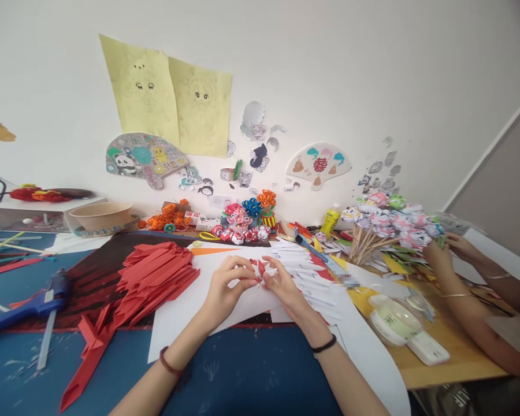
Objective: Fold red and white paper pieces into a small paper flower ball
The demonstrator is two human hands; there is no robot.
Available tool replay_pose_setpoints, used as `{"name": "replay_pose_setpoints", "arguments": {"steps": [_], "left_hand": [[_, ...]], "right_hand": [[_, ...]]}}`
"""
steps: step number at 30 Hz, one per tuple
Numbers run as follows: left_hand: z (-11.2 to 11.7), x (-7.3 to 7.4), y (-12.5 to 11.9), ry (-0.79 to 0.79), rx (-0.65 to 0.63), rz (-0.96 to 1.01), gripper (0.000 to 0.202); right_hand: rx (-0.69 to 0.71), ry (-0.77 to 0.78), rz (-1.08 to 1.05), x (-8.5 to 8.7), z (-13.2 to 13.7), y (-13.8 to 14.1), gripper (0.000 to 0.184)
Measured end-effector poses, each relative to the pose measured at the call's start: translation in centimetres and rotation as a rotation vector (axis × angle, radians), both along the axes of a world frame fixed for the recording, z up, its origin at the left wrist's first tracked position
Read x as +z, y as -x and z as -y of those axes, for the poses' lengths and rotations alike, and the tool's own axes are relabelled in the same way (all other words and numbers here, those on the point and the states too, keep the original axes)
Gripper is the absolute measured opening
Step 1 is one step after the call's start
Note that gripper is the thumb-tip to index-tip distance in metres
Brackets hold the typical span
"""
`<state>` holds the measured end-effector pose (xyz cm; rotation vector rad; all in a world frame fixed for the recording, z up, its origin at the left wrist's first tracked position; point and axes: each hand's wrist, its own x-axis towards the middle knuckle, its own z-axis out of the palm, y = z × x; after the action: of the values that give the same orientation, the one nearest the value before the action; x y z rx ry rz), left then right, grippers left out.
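Observation:
A small folded red paper piece [261, 267] is held up between my hands over white paper sheets [177, 312]. My left hand [230, 283] pinches its left side between thumb and fingertips. From the right, my right hand [282, 284] grips the same piece with thumb and forefinger. Its exact shape is partly covered by the fingers. A heap of folded red paper strips [158, 280] lies left of my left hand. Folded white paper strips [309, 277] are spread out just beyond my right hand.
A blue glue gun [47, 300] rests at the left. Paper flowers [247, 214] stand along the wall. At the right are a bouquet of paper flowers [385, 219], a bottle [394, 320], a white box-shaped item [429, 348] and another person's hands [442, 254].

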<state>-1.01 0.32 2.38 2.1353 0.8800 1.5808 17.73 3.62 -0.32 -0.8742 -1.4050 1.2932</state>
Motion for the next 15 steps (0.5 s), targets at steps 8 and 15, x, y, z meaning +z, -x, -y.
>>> {"name": "replay_pose_setpoints", "arguments": {"steps": [8,15], "left_hand": [[0.4,0.0,-0.8,-0.188,-0.015,-0.153,0.012],[0.9,0.0,-1.2,-0.188,0.124,-0.265,0.001]], "right_hand": [[0.284,0.16,-0.284,0.2,0.5,0.3,0.036],[0.224,0.192,-0.364,-0.1,0.1,0.3,0.035]]}}
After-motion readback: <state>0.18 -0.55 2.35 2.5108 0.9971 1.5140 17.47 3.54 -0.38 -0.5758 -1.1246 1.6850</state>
